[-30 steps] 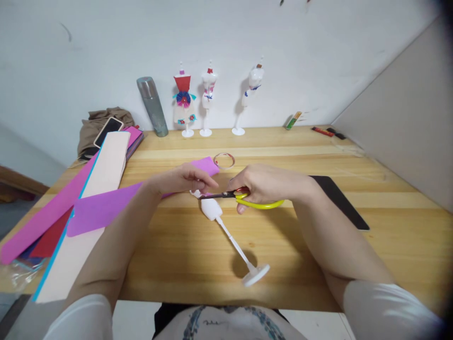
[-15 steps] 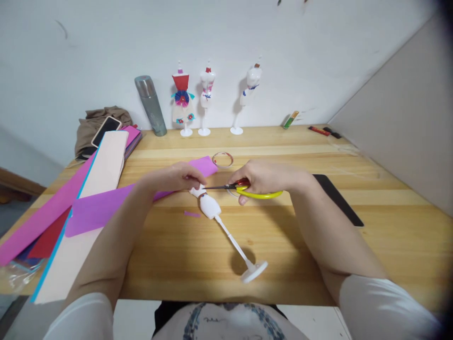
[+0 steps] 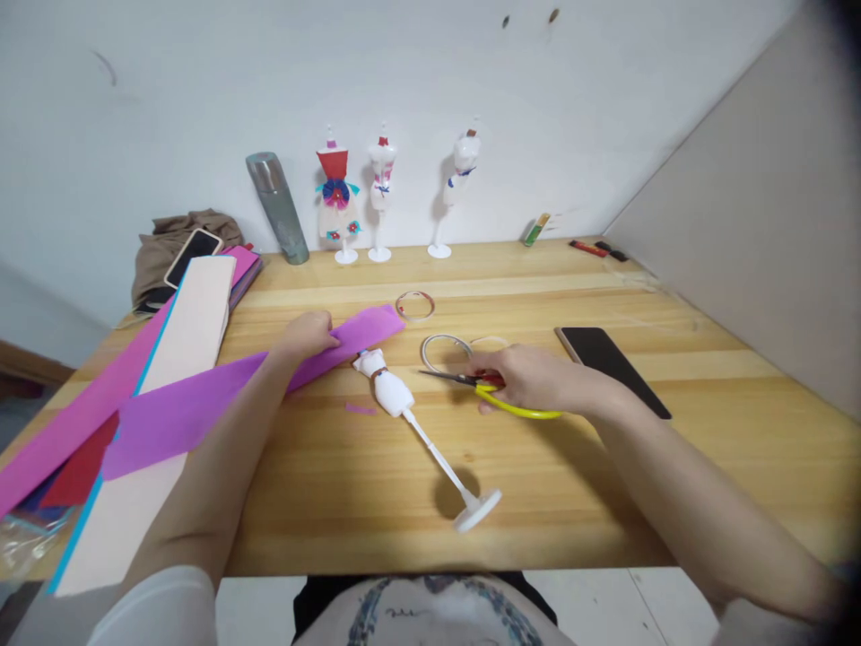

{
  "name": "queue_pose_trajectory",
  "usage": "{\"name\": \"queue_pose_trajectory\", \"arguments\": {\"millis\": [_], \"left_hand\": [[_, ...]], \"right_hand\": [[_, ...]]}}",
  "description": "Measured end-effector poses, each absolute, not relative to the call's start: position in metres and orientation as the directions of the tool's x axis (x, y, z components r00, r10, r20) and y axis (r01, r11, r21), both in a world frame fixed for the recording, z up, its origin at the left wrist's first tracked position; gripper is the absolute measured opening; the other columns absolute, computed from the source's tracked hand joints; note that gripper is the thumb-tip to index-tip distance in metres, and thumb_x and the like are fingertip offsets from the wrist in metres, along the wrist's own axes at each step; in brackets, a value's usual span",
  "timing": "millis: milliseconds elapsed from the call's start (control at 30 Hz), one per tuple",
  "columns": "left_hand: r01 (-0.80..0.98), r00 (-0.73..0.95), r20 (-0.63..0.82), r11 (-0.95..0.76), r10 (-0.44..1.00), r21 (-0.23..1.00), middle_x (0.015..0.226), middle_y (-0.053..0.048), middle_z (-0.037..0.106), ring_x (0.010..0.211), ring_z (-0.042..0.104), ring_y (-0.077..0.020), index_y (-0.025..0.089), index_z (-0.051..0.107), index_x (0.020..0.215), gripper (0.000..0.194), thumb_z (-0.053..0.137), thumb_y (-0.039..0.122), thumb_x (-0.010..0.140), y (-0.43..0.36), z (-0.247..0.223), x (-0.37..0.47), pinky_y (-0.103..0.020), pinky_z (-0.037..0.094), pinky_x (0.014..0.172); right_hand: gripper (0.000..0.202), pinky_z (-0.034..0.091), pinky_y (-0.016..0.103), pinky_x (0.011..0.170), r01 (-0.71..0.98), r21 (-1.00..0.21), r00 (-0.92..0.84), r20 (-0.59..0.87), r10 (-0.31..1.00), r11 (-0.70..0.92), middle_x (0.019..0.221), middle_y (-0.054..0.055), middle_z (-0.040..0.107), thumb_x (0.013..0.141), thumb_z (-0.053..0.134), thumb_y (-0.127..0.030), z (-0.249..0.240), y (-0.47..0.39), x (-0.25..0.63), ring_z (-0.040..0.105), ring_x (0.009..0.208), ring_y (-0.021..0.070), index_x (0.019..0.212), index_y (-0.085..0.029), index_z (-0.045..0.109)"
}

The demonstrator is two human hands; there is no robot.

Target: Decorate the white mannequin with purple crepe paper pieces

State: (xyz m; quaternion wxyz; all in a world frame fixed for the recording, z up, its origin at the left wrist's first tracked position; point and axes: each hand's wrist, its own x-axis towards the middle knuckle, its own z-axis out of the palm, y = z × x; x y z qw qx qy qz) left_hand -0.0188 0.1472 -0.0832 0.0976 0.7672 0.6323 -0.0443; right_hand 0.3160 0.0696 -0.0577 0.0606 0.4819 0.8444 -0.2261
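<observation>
My left hand (image 3: 306, 338) grips the edge of a long purple paper strip (image 3: 367, 330), its fingers closed at the strip's near side. My right hand (image 3: 521, 372) holds yellow-handled scissors (image 3: 515, 405), their dark blades pointing left above the table. Between my hands a small white mannequin (image 3: 394, 393) lies on its side, its round base toward me and a brown band at its waist. Its neck end is close to the purple strip. A small purple scrap (image 3: 360, 409) rests left of the mannequin.
Tape rings (image 3: 416, 306) lie behind the scissors, and a phone (image 3: 609, 368) is at right. Mannequins (image 3: 383, 175) and a thermos (image 3: 278, 208) stand by the wall. A cream paper stack (image 3: 192, 314) and pink paper (image 3: 87, 404) are at left; white wall panels border the table.
My left hand has left the mannequin's top and moved left onto the purple strip. My right hand has drawn the scissors away to the right and toward me.
</observation>
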Motion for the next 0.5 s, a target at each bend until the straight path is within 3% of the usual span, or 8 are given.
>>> {"name": "queue_pose_trajectory", "arguments": {"millis": [100, 200, 367, 433, 500], "left_hand": [[0.982, 0.183, -0.177, -0.173, 0.967, 0.071, 0.092, -0.014, 0.073, 0.083, 0.066, -0.0250, 0.013, 0.070, 0.085, 0.022, 0.062, 0.033, 0.082, 0.151, -0.076, -0.026, -0.031, 0.043, 0.069], [0.998, 0.057, -0.097, -0.060, 0.994, -0.032, 0.101, -0.017, 0.074, 0.093, 0.068, -0.0313, 0.014, 0.073, 0.091, 0.023, 0.062, 0.032, 0.081, 0.157, -0.068, -0.044, -0.035, 0.049, 0.078], [0.946, -0.283, 0.090, 0.293, 0.955, -0.140, 0.105, -0.027, 0.073, 0.101, 0.068, -0.0407, 0.010, 0.073, 0.106, 0.034, 0.045, 0.018, 0.088, 0.159, -0.070, -0.074, -0.047, 0.053, 0.078], [0.932, -0.308, 0.184, 0.335, 0.933, -0.138, 0.110, -0.029, 0.071, 0.106, 0.066, -0.0424, 0.009, 0.072, 0.110, 0.036, 0.044, 0.013, 0.086, 0.157, -0.072, -0.075, -0.052, 0.052, 0.080], [0.961, -0.244, 0.199, 0.264, 0.949, -0.084, 0.109, -0.029, 0.071, 0.106, 0.065, -0.0432, 0.008, 0.073, 0.104, 0.032, 0.049, 0.015, 0.084, 0.154, -0.070, -0.069, -0.052, 0.050, 0.083]], "right_hand": [[0.035, 0.041, 0.031, 0.067, 0.879, -0.320, -0.462, -0.389, 0.797, 0.353, 0.089, 0.006, 0.074, 0.079, 0.073, -0.029, -0.066, 0.057, 0.322, 0.066, 0.078, 0.0235, 0.112, -0.020, 0.068], [0.046, 0.041, 0.032, 0.067, 0.920, -0.232, -0.385, -0.394, 0.835, 0.315, 0.100, 0.010, 0.076, 0.080, 0.072, -0.034, -0.077, 0.045, 0.321, 0.070, 0.088, 0.0293, 0.123, -0.020, 0.061], [0.037, 0.038, 0.030, 0.063, 0.885, -0.272, -0.460, -0.393, 0.796, 0.377, 0.092, 0.008, 0.074, 0.083, 0.066, -0.030, -0.092, 0.035, 0.315, 0.070, 0.082, 0.0261, 0.116, -0.020, 0.055], [0.032, 0.038, 0.030, 0.064, 0.883, -0.276, -0.462, -0.374, 0.804, 0.380, 0.094, 0.009, 0.074, 0.086, 0.059, -0.025, -0.094, 0.035, 0.312, 0.070, 0.081, 0.0249, 0.117, -0.019, 0.054], [0.037, 0.039, 0.030, 0.065, 0.887, -0.248, -0.457, -0.360, 0.813, 0.389, 0.100, 0.011, 0.074, 0.087, 0.055, -0.021, -0.094, 0.035, 0.309, 0.070, 0.082, 0.0246, 0.124, -0.019, 0.053]]}}
